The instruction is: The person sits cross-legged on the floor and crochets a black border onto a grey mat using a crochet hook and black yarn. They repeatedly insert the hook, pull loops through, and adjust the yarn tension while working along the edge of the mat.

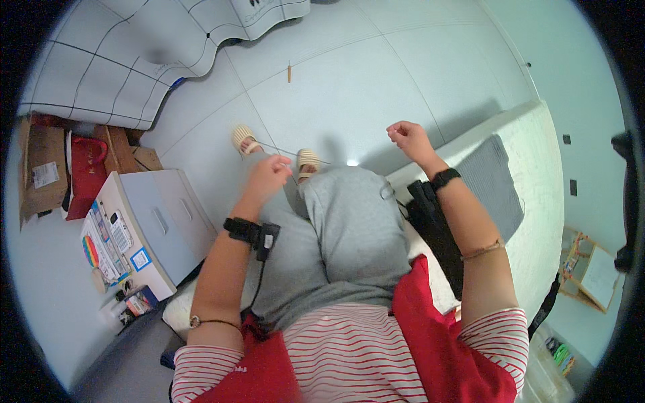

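Note:
My left hand point(270, 176) is raised above my left thigh, with its fingers curled in and slightly blurred. Out past the bed edge, my right hand point(410, 140) hovers with thumb and fingertips pressed together. Whatever either hand may hold is too small or hidden to name. Below both hands lie my grey trousers point(356, 228) and my striped cream slippers point(308, 160). A thin dark line, perhaps a cord, runs by the slippers. Farther off on the floor lies a slim tool with a brown handle point(289, 72); its kind is unclear.
At left stands a white drawer cabinet point(158, 221) with a calculator point(121, 234) on top, beside a red bag point(87, 171) and cardboard boxes point(46, 161). A checked cloth point(127, 60) hangs beyond. A grey ribbed cloth point(494, 185) and a black bag point(437, 235) lie on the bed at right.

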`<state>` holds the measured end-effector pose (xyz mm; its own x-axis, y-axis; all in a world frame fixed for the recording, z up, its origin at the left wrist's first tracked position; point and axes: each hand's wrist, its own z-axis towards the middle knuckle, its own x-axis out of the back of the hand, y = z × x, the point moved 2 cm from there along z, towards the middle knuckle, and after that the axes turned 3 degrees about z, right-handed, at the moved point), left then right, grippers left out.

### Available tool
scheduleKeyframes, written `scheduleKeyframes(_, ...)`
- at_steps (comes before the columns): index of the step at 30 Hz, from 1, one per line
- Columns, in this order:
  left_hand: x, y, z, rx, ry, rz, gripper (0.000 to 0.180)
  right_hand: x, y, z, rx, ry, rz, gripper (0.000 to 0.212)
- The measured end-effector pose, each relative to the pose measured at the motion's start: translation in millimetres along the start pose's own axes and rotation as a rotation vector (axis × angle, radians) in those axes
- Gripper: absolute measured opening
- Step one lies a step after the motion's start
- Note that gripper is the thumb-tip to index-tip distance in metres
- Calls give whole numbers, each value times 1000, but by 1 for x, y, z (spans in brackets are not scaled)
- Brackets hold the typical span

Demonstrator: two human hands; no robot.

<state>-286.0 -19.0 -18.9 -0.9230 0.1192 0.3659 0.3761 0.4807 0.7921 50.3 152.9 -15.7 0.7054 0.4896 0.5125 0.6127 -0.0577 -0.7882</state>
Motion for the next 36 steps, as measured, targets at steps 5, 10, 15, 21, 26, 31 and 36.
scheduleKeyframes(5,-14,-30,39,40,-101,155,34,-77,1,139,-121,-61,-24,22)
scheduleKeyframes(10,12,-54,93,87,-239,172,40,-172,33,269,-121,-195,-234,25)
scheduleKeyframes(15,53,-54,100,103,-312,33,43,-282,92,393,-74,-185,-397,26)
scheduleKeyframes(21,108,-99,122,319,-226,6,50,-406,135,518,360,112,-502,32)
scheduleKeyframes(26,133,-118,137,432,-218,33,55,-436,132,545,164,191,-634,22)
scheduleKeyframes(31,146,-123,152,397,-179,96,56,-427,122,543,107,259,-686,16)
scheduleKeyframes(36,149,-126,151,428,-194,69,54,-428,134,543,-48,253,-495,15)
